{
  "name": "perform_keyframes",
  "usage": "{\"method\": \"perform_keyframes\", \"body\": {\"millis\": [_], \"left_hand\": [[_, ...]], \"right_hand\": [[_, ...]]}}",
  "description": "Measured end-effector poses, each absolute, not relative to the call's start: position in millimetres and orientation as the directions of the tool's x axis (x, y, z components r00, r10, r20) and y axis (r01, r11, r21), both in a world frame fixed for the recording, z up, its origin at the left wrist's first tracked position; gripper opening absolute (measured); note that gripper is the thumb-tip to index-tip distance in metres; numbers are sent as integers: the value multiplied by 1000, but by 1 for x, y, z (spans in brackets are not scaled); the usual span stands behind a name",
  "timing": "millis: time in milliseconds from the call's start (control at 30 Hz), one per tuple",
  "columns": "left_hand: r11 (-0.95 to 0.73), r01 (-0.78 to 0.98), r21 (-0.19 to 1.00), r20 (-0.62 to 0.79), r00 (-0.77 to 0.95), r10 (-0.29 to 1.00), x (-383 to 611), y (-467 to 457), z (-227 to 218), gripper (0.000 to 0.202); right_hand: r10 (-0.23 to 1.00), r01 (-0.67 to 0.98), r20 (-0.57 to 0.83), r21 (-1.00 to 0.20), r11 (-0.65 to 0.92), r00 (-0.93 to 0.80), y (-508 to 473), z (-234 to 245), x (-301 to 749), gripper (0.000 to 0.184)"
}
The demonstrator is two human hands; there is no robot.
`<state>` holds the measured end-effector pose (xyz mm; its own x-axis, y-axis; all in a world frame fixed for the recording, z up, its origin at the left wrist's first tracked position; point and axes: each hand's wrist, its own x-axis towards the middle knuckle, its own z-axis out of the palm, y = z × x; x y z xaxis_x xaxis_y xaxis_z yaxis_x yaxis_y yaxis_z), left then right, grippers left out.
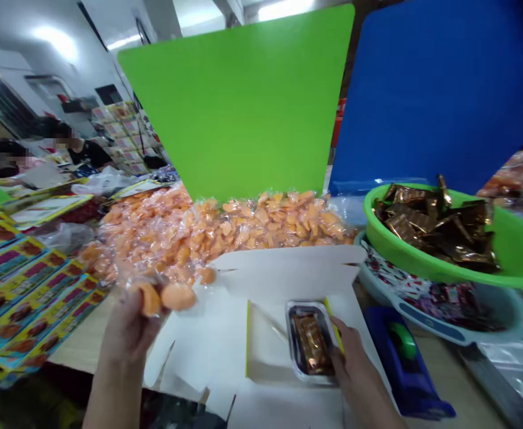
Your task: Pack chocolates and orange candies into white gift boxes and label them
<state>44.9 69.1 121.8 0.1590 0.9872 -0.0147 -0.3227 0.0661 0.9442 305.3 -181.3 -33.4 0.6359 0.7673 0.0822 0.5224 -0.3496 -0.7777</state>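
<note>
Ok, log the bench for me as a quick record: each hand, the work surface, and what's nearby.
Left hand: holds orange pieces in clear wrappers
Right hand: at the edge of a clear rectangular plastic tray holding a bronze foil sachet
Work surface: open white cardboard box under the tray
Nearby: heap of orange wrapped pieces; round green plastic basin of bronze foil sachets
</note>
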Motion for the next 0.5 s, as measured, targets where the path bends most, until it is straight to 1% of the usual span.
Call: {"method": "perform_keyframes", "body": {"millis": [33, 100, 167, 233, 267, 300, 367, 433, 467, 500], "left_hand": [[83, -239, 967, -26, 230, 973, 45, 53, 115, 30], [66, -20, 998, -56, 338, 940, 52, 26, 100, 37], [-2, 212, 977, -74, 350, 934, 61, 12, 85, 46], [-71, 387, 919, -61, 320, 945, 66, 12, 71, 57], [-114, 472, 874, -53, 326, 944, 66, 17, 65, 58], [-182, 559, 809, -34, 353, 935, 65, 23, 60, 55], [-343, 673, 655, 28, 432, 902, 62, 38, 51, 41], [-485, 709, 512, 140, 489, 861, 59, 49, 41, 35], [-536, 711, 456, 217, 495, 841, 59, 53, 35, 37], [-572, 707, 416, 294, 490, 820, 58, 55, 28, 42]], "right_hand": [[785, 533, 74, -773, -344, 615, -172, -28, 300, 50], [823, 557, 54, -760, -334, 566, -152, -16, 289, 51], [861, 587, 36, -745, -315, 508, -132, -7, 280, 54], [896, 614, 36, -741, -273, 443, -117, 2, 274, 57], [912, 621, 43, -745, -243, 409, -112, 5, 273, 56], [927, 620, 45, -755, -212, 373, -107, 9, 272, 54], [947, 574, 16, -799, -181, 320, -100, 17, 278, 44], [934, 518, -20, -827, -216, 358, -91, 26, 292, 38], [912, 524, -13, -815, -247, 409, -85, 30, 303, 37], [884, 570, 16, -769, -288, 468, -77, 32, 315, 35]]}}
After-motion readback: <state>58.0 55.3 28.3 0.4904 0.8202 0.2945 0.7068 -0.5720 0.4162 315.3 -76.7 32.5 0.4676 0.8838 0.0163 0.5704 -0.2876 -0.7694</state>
